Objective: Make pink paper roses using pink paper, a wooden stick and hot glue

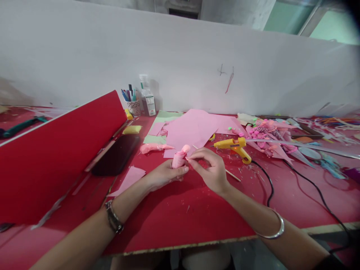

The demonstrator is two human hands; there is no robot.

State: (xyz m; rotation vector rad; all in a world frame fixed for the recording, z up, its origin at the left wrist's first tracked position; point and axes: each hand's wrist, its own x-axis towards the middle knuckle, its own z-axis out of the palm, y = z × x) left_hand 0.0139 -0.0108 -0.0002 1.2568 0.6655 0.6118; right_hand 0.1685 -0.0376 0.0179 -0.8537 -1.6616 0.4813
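My left hand [168, 174] is wrapped round a small pink paper roll [179, 160], held upright above the red table. A round peach-pink ball [186, 149] sits at the top of the roll. At the roll's right side, the thumb and forefinger of my right hand [210, 169] are pinched together; a tiny pink bit seems to be at their tips, too small to make out. Behind the roll lies a peach-pink lump of clay or a wrapped packet [154, 148]. A thin wooden stick [233, 175] rests beyond my right wrist.
A yellow glue gun [234, 147] with a black cord lies to the right. Pink paper sheets [194, 127] cover the back. On the left are a dark phone [116, 155] and a slanted red board [62, 150]. A pen cup [133, 107], a bottle [148, 99] and pink paper crafts [267, 137] stand near the wall.
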